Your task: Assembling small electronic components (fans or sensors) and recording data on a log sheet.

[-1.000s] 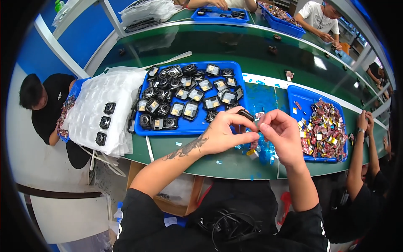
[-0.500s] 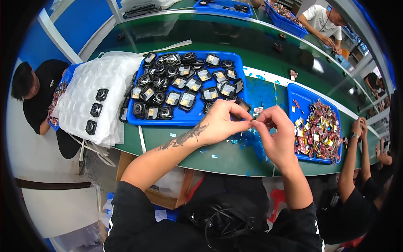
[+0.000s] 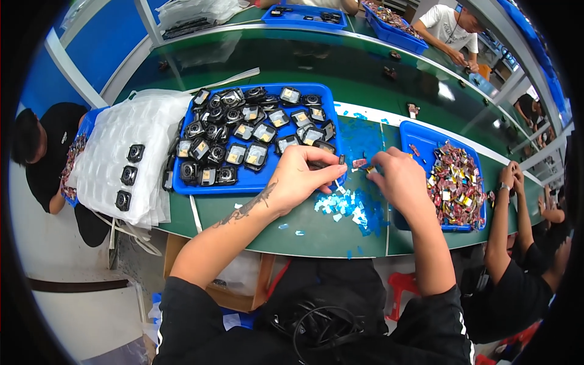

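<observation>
White plastic trays [image 3: 97,158] are stacked just left of the camera tray [image 3: 243,187], with three black cases [image 3: 128,176] in a row on top. The camera tray itself is blue and holds many loose black cases [image 3: 257,155], some showing a round ring, others a pale window. Over its right front corner, the left hand [image 3: 301,177] pinches a small black piece [image 3: 342,160] between thumb and forefinger. Shiny blue scraps [image 3: 344,207] lie on the green table [image 3: 292,242], right of the camera tray's front corner. A small red part [image 3: 359,163] lies just right of that tray. Farther right of it is the right hand [image 3: 400,179], fingers bent; I cannot tell whether they grip anything. Well right of the camera tray, a smaller blue tray [image 3: 429,157] holds heaped red boards [image 3: 456,191].
</observation>
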### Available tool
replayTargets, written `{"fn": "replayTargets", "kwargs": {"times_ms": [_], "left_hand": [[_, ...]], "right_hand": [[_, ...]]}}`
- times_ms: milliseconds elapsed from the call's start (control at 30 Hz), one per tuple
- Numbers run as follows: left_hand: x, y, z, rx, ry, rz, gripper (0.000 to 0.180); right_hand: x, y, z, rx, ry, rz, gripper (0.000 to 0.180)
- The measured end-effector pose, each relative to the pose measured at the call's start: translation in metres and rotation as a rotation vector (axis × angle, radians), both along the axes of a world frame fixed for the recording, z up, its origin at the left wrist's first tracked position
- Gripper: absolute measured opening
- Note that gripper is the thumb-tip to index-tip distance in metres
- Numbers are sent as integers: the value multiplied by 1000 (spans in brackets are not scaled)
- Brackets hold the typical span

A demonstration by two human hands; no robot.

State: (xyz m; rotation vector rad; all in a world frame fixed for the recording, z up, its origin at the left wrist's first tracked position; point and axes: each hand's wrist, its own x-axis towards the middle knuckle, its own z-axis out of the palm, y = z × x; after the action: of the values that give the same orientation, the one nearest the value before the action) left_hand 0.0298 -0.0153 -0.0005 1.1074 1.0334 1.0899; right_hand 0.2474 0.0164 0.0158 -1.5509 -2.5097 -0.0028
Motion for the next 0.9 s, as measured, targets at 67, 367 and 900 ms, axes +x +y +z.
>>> {"fn": "replayTargets", "kwargs": {"times_ms": [67, 367, 900], "left_hand": [[1, 0, 0, 28, 16, -12, 19], [0, -3, -1, 93, 59, -17, 25], [1, -14, 4, 53, 33, -185, 16]], "right_hand": [[2, 5, -9, -18, -50, -21, 20], [23, 5, 5, -142, 779, -31, 14], [18, -31, 20, -73, 726, 252, 25]]}}
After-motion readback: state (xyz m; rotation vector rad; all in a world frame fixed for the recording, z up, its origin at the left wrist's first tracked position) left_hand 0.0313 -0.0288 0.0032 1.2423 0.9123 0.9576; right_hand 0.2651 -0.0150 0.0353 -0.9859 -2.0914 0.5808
